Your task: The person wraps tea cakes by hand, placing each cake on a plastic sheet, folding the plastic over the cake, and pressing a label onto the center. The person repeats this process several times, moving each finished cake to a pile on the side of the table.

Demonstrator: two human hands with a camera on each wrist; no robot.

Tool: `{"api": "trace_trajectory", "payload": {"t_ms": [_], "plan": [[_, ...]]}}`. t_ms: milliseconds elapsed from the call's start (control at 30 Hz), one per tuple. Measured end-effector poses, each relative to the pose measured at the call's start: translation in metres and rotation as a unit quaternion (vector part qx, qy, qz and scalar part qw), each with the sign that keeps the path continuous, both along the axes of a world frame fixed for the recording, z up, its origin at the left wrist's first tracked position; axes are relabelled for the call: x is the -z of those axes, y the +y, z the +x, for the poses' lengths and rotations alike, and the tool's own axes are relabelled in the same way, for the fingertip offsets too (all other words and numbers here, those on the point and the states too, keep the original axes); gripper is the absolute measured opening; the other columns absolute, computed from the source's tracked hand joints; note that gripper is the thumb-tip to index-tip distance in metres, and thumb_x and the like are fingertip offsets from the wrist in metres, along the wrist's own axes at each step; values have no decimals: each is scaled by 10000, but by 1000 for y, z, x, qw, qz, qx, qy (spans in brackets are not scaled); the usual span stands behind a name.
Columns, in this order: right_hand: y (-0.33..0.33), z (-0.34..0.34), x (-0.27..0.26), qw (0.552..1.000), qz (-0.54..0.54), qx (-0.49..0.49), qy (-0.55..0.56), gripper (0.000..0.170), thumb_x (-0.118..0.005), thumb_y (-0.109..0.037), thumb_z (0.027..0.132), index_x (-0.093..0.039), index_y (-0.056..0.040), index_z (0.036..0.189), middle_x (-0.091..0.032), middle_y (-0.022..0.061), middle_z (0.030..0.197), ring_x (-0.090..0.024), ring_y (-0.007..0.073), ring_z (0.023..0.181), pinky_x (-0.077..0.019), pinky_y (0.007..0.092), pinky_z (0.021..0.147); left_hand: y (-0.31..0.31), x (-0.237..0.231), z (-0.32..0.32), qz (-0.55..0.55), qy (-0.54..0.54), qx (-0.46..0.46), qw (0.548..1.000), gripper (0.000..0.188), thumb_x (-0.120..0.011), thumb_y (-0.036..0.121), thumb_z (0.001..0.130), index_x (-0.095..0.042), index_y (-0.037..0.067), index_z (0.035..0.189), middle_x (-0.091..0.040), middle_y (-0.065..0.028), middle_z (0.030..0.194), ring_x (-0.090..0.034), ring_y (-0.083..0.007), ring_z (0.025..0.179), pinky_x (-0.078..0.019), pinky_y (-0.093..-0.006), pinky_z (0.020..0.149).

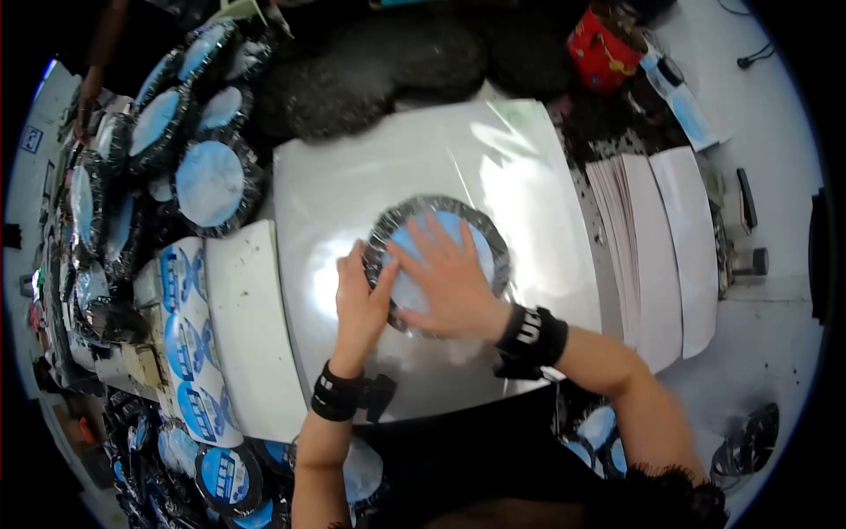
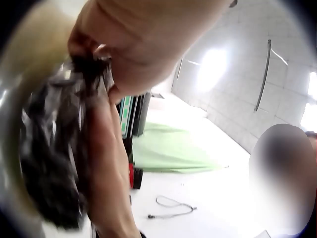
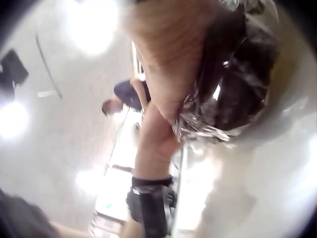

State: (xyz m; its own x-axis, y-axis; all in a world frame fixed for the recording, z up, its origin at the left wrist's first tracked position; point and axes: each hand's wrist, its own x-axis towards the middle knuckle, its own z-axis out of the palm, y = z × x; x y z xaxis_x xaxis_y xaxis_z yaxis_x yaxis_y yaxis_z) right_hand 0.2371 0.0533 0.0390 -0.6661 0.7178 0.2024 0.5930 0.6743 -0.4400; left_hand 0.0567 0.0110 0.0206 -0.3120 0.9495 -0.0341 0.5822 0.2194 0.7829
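A round, flat black pack (image 1: pixel 432 204) in crinkled clear film lies on a glossy sheet in the head view, with a pale blue round label (image 1: pixel 407 293) on its upper face. My left hand (image 1: pixel 359 304) holds the pack's left edge, thumb over the label side. In the left wrist view its fingertips pinch gathered film of the pack (image 2: pixel 52 148). Across the label my right hand (image 1: pixel 454 286) lies flat, fingers spread. The right wrist view shows that hand's heel against the shiny wrapped side of the pack (image 3: pixel 237 79).
The glossy sheet (image 1: pixel 520 353) covers the work surface. Paper stacks stand left (image 1: pixel 251 344) and right (image 1: pixel 648 264); printed blue labels (image 1: pixel 194 344) lie beside the left one. Several similar packs (image 1: pixel 210 183) pile up at left. Behind are dark bundles (image 1: pixel 344 88) and a red container (image 1: pixel 604 48).
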Motion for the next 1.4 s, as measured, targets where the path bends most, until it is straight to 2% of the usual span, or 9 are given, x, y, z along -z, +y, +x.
{"api": "trace_trajectory", "payload": {"t_ms": [133, 267, 400, 533, 667, 833, 1133, 1333, 1400], "plan": [[55, 25, -10, 914, -229, 133, 309, 528, -762, -188, 883, -607, -40, 1366, -661, 225, 1287, -647, 328, 1208, -498, 365, 1038, 2, -18, -61, -140, -386, 38, 911, 554, -763, 300, 950, -576, -53, 1334, -659, -39, 1023, -607, -111, 892, -503, -255, 799], [200, -34, 38, 922, -190, 178, 285, 455, -742, -307, 918, -640, 46, 1186, -710, 243, 1107, -692, 369, 1069, -552, 420, 933, 4, -43, -202, 85, -235, -114, 961, 388, -599, 256, 1040, -604, 6, 1336, -681, -93, 1235, -651, -178, 1104, -484, -321, 1009], [276, -96, 63, 926, -190, 269, 186, 569, -737, -425, 918, -661, 98, 1128, -721, 259, 1034, -698, 391, 968, -549, 429, 869, 30, -108, -334, 287, -439, -84, 847, 455, -511, 409, 1089, -584, 47, 1356, -682, -103, 1247, -660, -177, 1066, -503, -286, 902], [305, -117, 72, 860, -346, 254, 276, 441, -764, -365, 913, -711, 64, 1005, -738, 242, 991, -712, 381, 913, -555, 446, 788, 113, -63, -217, 121, -304, -74, 942, 460, -625, 383, 1023, -617, 1, 1278, -683, -127, 1224, -629, -183, 1059, -510, -315, 889], [323, -154, 83, 908, -173, 259, 280, 426, -753, -357, 926, -687, 45, 1049, -735, 191, 1001, -701, 340, 933, -552, 442, 824, 276, -14, -243, 173, 193, 2, 966, 660, -565, 471, 1034, -532, -72, 1406, -590, -258, 1406, -523, -363, 1370, -421, -399, 1115], [334, -220, 84, 880, -131, 364, 276, 717, -795, -446, 877, -564, 109, 1268, -705, 213, 1116, -679, 243, 1019, -542, 337, 897, 348, 19, -249, -32, 77, -66, 994, 959, -520, 661, 979, -384, -120, 1519, -471, -320, 1526, -435, -413, 1450, -337, -407, 1188], [185, -1, 4, 755, -481, 122, 429, 546, -785, -235, 901, -599, 47, 1329, -723, 135, 1166, -673, 202, 1069, -517, 328, 964, 182, -4, -123, 64, -199, 28, 978, 886, -779, 430, 906, -396, -51, 1544, -466, -266, 1548, -445, -337, 1449, -356, -388, 1185], [57, 44, 65, 902, -72, 259, 336, 486, -764, -298, 920, -642, 22, 1265, -725, 182, 1146, -694, 301, 1045, -524, 379, 956, 43, 9, -3, 72, -379, 28, 922, 657, -752, 113, 919, -454, -2, 1493, -554, -165, 1411, -559, -240, 1272, -471, -354, 1070], [53, 52, 60, 897, -192, 262, 301, 512, -761, -316, 918, -630, 11, 1290, -707, 210, 1169, -663, 386, 1106, -510, 416, 983, 26, 1, 5, 36, -364, 14, 931, 617, -749, 89, 914, -485, -7, 1463, -592, -158, 1362, -587, -236, 1233, -482, -346, 1054]]}}
